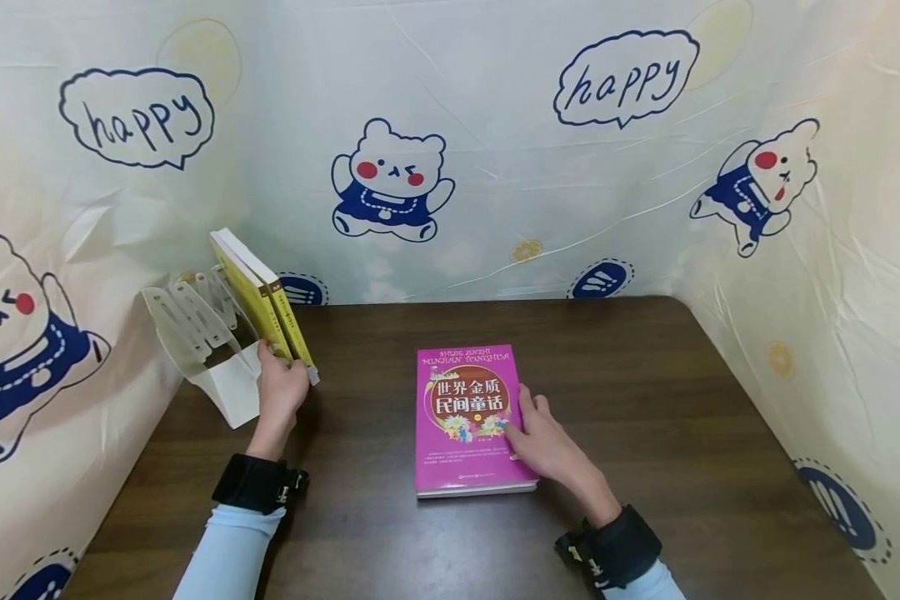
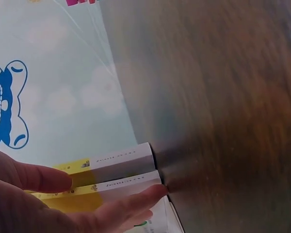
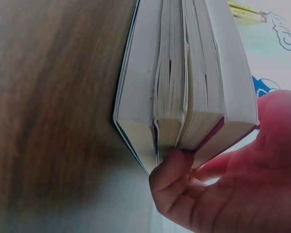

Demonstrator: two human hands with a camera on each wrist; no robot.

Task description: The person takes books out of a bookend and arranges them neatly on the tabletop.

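Observation:
In the head view, my left hand (image 1: 282,390) is at the lower spines of two upright yellow books (image 1: 276,312) leaning in a white book rack (image 1: 228,383). The left wrist view has its thumb against one yellow-and-white spine (image 2: 114,187) and its fingers along that book's other side. A book with a pink cover (image 1: 461,467) lies flat at mid-table. My right hand (image 1: 551,442) grips its right side, thumb on the cover. Under it are more books, whose page edges (image 3: 169,87) face the right wrist view; a curled finger touches them.
The rack's white dividers (image 1: 202,312) stand left of the yellow books. Around the brown wooden table (image 1: 607,350) hangs a pale printed curtain (image 1: 495,200) at the back and both sides.

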